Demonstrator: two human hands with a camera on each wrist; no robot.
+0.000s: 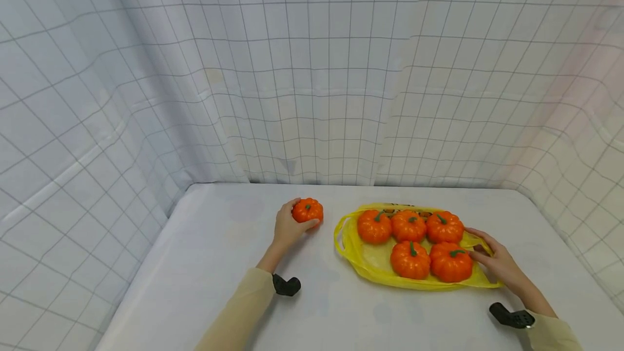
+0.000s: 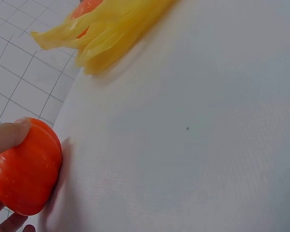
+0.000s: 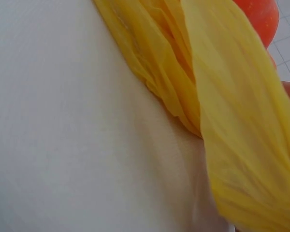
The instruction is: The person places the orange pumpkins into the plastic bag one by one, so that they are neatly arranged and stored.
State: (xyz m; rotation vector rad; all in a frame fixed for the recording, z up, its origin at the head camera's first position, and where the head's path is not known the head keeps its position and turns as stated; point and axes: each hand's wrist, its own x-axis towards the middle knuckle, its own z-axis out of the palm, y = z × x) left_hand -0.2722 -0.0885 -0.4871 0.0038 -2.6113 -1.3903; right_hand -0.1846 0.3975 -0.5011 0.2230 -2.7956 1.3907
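My left hand [image 1: 290,226] grips a small orange pumpkin [image 1: 309,210] on the far part of the white table, its thumb on the near side. In the left wrist view, the thumb presses the top of this glossy pumpkin [image 2: 29,166]. A yellow plastic bag [image 1: 375,258] lies spread to the right, with several orange, green-stemmed pumpkins [image 1: 411,260] on it in two rows. My right hand [image 1: 502,265] holds the bag's right end, close beside the nearest pumpkins. Folds of the yellow bag [image 3: 246,116] hide most of that hand in the right wrist view.
The white table [image 1: 341,307] runs back to a white, grid-lined curtain [image 1: 312,96], which also hangs at both sides. A loop handle [image 1: 339,240] of the bag lies on its left end. Black straps with small devices [image 1: 286,285] sit on both wrists.
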